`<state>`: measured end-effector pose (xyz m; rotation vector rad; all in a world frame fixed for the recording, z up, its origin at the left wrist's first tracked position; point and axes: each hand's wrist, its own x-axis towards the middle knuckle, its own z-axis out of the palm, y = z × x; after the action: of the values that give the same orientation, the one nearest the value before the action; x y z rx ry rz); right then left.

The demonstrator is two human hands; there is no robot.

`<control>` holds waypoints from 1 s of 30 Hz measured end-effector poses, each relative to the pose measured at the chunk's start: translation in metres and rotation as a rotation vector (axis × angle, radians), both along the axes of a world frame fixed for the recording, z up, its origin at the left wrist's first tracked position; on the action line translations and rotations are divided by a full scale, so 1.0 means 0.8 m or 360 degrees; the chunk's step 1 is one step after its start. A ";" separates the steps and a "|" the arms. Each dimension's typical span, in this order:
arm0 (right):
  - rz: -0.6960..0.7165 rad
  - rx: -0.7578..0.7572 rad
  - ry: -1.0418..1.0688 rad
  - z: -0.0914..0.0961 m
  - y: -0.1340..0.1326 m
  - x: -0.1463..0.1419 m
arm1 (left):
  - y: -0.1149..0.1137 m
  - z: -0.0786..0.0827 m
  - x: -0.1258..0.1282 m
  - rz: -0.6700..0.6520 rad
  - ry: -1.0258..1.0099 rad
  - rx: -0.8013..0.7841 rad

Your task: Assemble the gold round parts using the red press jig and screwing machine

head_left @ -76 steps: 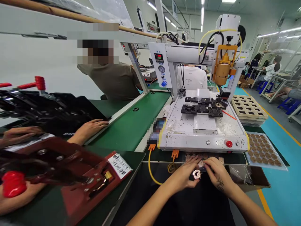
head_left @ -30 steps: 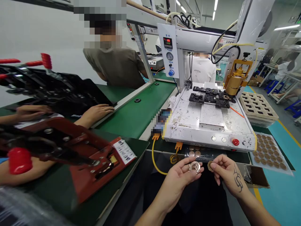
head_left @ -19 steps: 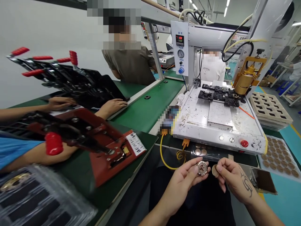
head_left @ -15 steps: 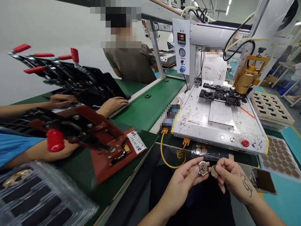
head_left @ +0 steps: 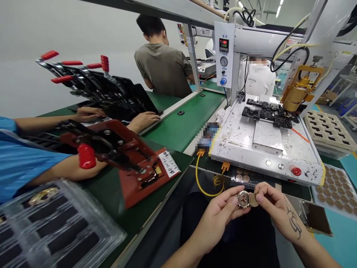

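Observation:
In the head view, my left hand (head_left: 216, 217) pinches a small round metal case (head_left: 243, 200) between thumb and fingers, above my lap. The case has a shiny rim and looks like a watch case. A thin brown disc (head_left: 254, 200) sits between the thumb and fingers of my right hand (head_left: 273, 204). The disc's left edge is right beside the case's rim; whether they touch I cannot tell. Beyond my hands, more brown discs (head_left: 242, 178) lie under clear film below the machine's front edge.
A white press machine (head_left: 237, 149) with a gold head (head_left: 295, 97) and black jig (head_left: 267, 111) stands ahead. Right of it are a sheet of brown discs (head_left: 336, 191) and a cream tray (head_left: 312, 124). At left, a co-worker's hands (head_left: 145, 121) rest near a red-brown clamp fixture (head_left: 129, 193).
My right hand has brought the brown disc left, closer to the metal case, and its face now shows more. The view has turned slightly left.

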<state>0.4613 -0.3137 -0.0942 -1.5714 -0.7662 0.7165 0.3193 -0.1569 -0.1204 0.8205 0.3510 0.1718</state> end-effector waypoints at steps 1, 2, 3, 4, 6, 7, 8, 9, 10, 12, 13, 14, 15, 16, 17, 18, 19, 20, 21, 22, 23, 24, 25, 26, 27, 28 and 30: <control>0.0006 -0.0007 0.0010 0.001 0.001 -0.001 | -0.001 0.000 0.000 0.0002 0.0001 0.0007; 0.0014 -0.0015 0.0017 0.001 0.001 -0.003 | -0.001 0.000 0.000 0.0003 0.0000 0.0022; 0.0024 -0.0019 0.0014 0.001 0.002 -0.004 | -0.002 0.001 -0.001 0.0004 -0.0005 0.0046; 0.0034 -0.0019 -0.0004 0.001 0.003 -0.006 | -0.004 0.002 -0.001 0.0003 -0.0012 0.0078; 0.0049 -0.0018 -0.0068 0.000 0.005 -0.010 | -0.006 0.004 -0.002 0.0000 -0.0034 0.0149; 0.0054 -0.0015 -0.0095 0.000 0.007 -0.012 | -0.007 0.005 -0.002 -0.0002 -0.0046 0.0177; 0.0059 -0.0008 -0.0110 0.000 0.008 -0.014 | -0.008 0.006 -0.003 -0.0005 -0.0058 0.0200; 0.0066 0.0001 -0.0112 0.000 0.009 -0.015 | -0.009 0.007 -0.003 -0.0009 -0.0066 0.0218; 0.0071 0.0010 -0.0106 0.000 0.010 -0.016 | -0.009 0.007 -0.003 -0.0008 -0.0072 0.0234; 0.0077 0.0020 -0.0093 -0.001 0.011 -0.018 | -0.010 0.009 -0.004 -0.0004 -0.0077 0.0269; 0.0075 0.0017 -0.0092 -0.002 0.011 -0.019 | -0.010 0.009 -0.005 -0.0005 -0.0077 0.0287; 0.0070 0.0013 -0.0096 -0.002 0.011 -0.019 | -0.010 0.010 -0.005 -0.0005 -0.0077 0.0303; 0.0065 0.0012 -0.0102 -0.003 0.011 -0.019 | -0.010 0.011 -0.006 -0.0005 -0.0078 0.0316; 0.0059 0.0013 -0.0107 -0.003 0.011 -0.019 | -0.010 0.011 -0.006 -0.0006 -0.0080 0.0325; 0.0056 0.0015 -0.0110 -0.004 0.011 -0.020 | -0.010 0.012 -0.006 -0.0007 -0.0082 0.0333; 0.0054 0.0018 -0.0111 -0.004 0.011 -0.020 | -0.010 0.012 -0.006 -0.0006 -0.0085 0.0340; 0.0054 0.0022 -0.0113 -0.005 0.012 -0.020 | -0.011 0.012 -0.006 -0.0006 -0.0087 0.0345; 0.0051 0.0026 -0.0118 -0.005 0.012 -0.020 | -0.011 0.013 -0.006 -0.0009 -0.0089 0.0349; 0.0050 0.0028 -0.0124 -0.005 0.012 -0.020 | -0.012 0.013 -0.006 -0.0009 -0.0092 0.0353; 0.0046 0.0027 -0.0133 -0.006 0.012 -0.020 | -0.012 0.014 -0.006 -0.0009 -0.0095 0.0358; 0.0041 0.0025 -0.0141 -0.006 0.012 -0.020 | -0.013 0.014 -0.005 -0.0007 -0.0097 0.0365; 0.0034 0.0024 -0.0148 -0.007 0.012 -0.020 | -0.014 0.014 -0.005 -0.0003 -0.0098 0.0375; 0.0026 0.0026 -0.0159 -0.007 0.012 -0.021 | -0.015 0.014 -0.005 0.0001 -0.0099 0.0389; 0.0018 0.0030 -0.0173 -0.009 0.011 -0.021 | -0.016 0.014 -0.005 0.0006 -0.0098 0.0405; 0.0009 0.0034 -0.0193 -0.010 0.011 -0.022 | -0.017 0.012 -0.005 0.0008 -0.0096 0.0428; -0.0004 0.0040 -0.0223 -0.012 0.011 -0.023 | -0.018 0.011 -0.005 0.0010 -0.0090 0.0457; -0.0049 0.0067 -0.0343 -0.018 0.011 -0.026 | -0.020 0.005 -0.005 0.0024 -0.0061 0.0543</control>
<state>0.4402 -0.3046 -0.1084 -1.6356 -0.9067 0.5101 0.3152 -0.1730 -0.1166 1.1498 0.2954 0.2654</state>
